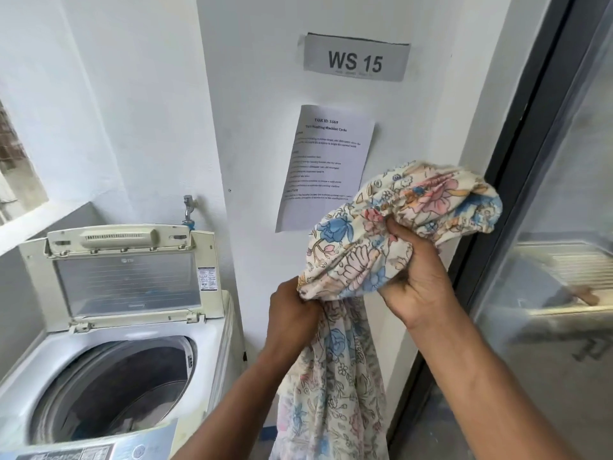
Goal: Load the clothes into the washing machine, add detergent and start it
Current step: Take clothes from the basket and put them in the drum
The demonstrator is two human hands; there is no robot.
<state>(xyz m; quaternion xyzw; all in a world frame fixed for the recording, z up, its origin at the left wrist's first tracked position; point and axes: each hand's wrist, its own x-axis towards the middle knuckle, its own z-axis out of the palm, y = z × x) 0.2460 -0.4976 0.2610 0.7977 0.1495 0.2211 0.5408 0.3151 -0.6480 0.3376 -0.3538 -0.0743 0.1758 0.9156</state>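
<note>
White walls (149, 94) are standing around. At 8 o'clock, the washing machine (212, 330) is sitting with lid (127, 277) up. Left hand (292, 313) and right hand (414, 277) are squeezing the flowery cloth (351, 260) tight.

White walls (149, 94) are lit by daylight. A grey sign (355, 58) marked "WS 15" and a printed sheet (326, 167) are fixed there. A dark-framed glass door (564, 194) is seen at right.

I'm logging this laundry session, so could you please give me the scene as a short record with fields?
machine: top-loading washing machine at lower left
lid: lid raised, upright
drum: drum open; some laundry seems to lie low inside
cloth: floral cloth held to the right of the machine, one end hanging down
left hand: left hand grips the cloth
right hand: right hand grips the bunched part
wall: sign reading WS 15, above a printed sheet
</note>
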